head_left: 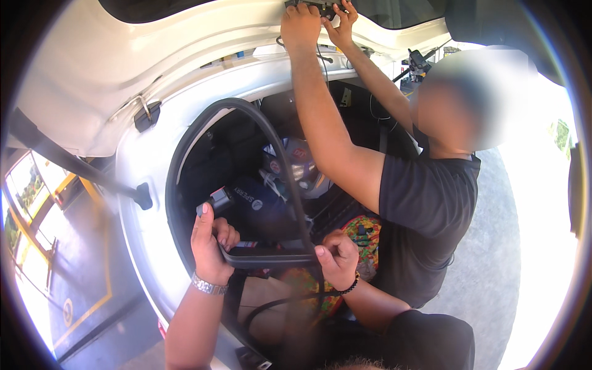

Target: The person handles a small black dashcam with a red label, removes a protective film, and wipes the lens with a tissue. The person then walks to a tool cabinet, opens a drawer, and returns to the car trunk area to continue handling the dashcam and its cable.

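At open rear of white car (92, 74), left hand (211, 246) closed around black rubber seal strip (271, 258), right hand (337, 259) gripping same strip's lower run. Strip loops up along boot opening. Dark bag with round white label (256, 205) behind. Co-worker's hands (314, 21) pressed to raised tailgate.

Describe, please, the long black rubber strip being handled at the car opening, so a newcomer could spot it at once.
Start at the white car body with its raised hatch. Around its dark opening runs a black rubber seal, pinched by the left hand and right hand. Unlike the thin cables nearby, it is thick and forms one loop.
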A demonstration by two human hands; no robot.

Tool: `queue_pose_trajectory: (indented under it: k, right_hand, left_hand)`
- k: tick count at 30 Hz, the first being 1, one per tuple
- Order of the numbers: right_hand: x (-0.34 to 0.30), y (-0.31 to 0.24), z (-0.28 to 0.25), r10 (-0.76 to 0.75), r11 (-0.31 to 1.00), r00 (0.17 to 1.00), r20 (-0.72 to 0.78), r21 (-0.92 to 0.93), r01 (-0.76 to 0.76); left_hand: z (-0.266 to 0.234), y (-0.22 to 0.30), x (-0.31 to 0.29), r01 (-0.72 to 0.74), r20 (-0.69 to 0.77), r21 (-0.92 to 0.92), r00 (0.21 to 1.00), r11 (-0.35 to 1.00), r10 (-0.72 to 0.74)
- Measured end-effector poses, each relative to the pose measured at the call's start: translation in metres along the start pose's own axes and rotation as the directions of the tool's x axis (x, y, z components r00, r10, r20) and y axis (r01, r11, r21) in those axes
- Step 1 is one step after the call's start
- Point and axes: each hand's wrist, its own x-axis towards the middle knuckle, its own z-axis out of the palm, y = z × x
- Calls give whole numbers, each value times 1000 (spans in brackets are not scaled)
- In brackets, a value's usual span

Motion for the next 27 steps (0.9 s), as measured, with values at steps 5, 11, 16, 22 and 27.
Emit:
queue_pose_trajectory:
  k: [5,11,16,22,27]
  right_hand:
    - [-8,20,14,354,850,933,66,394,-351]
    - [2,11,29,537,381,766,353,709,-594]
    - [19,0,51,519,123,735,437,812,-570]
    - [33,0,70,472,-182,658,586,796,-578]
    - [34,12,67,474,-293,643,601,797,-528]
  left_hand:
    - [14,10,-12,-104,-124,-2,987,995,103]
    - [17,15,-14,-115,-204,-72,974,991,98]
    - [24,13,-19,-192,-150,46,969,980,197]
    - [20,9,-21,-329,-82,64,939,942,334]
    - [-3,23,0,-560,-33,325,799,762,600]
